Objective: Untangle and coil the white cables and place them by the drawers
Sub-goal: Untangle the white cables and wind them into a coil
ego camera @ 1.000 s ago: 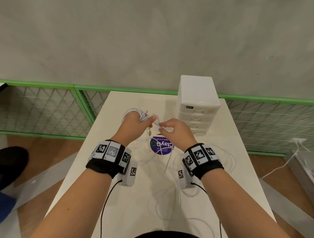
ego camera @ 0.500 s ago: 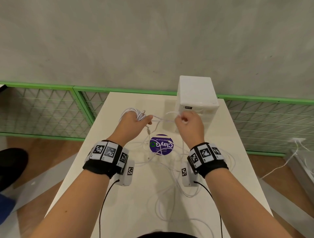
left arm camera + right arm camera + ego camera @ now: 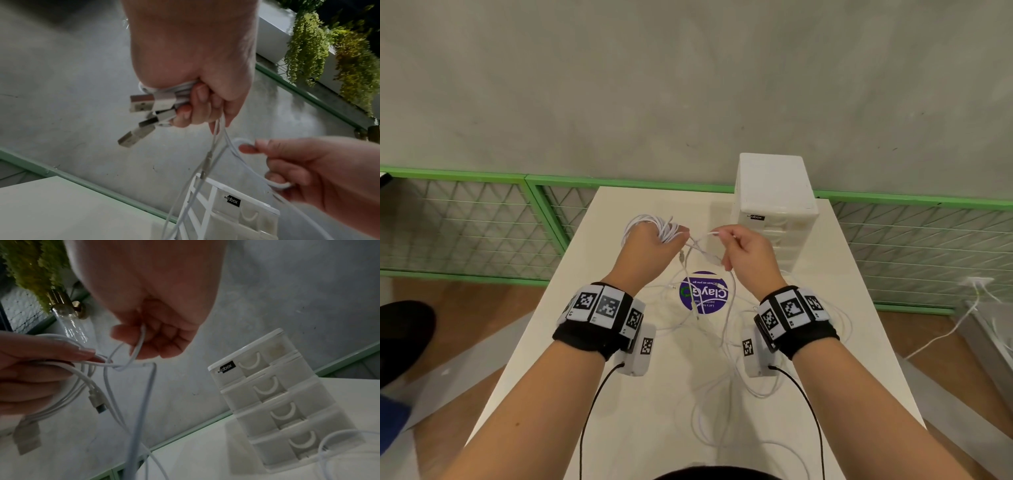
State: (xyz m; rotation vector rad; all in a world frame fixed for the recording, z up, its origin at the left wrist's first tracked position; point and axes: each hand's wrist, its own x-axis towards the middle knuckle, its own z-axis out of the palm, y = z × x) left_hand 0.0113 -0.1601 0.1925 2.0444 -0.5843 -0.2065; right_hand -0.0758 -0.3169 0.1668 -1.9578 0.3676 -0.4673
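The left hand (image 3: 650,245) is curled round a bundle of coiled white cables (image 3: 654,224), several USB plugs (image 3: 152,101) poking out past its fingers (image 3: 195,105). A moment ago the right hand (image 3: 748,255) had pulled away to the right, up near the drawers (image 3: 774,205), stretching a strand taut between the two hands. Now it has come back in toward the left hand and dropped a little, and the strand between them hangs slack and crossed. The right hand pinches that single strand (image 3: 139,344) between thumb and curled fingers, and just beside the left fingertips the strands cross in what looks like a small knot or loop (image 3: 120,367).

That reads to me as one more turn being brought back to lay onto the coil, or a snag being worked loose; I cannot tell which.

Below and nearer than both hands, much loose cable (image 3: 722,404) trails in tangled loops over the table (image 3: 585,377) and across the purple sticker (image 3: 703,291). So the coiling seems only partly done, and nothing is set down by the drawers yet.
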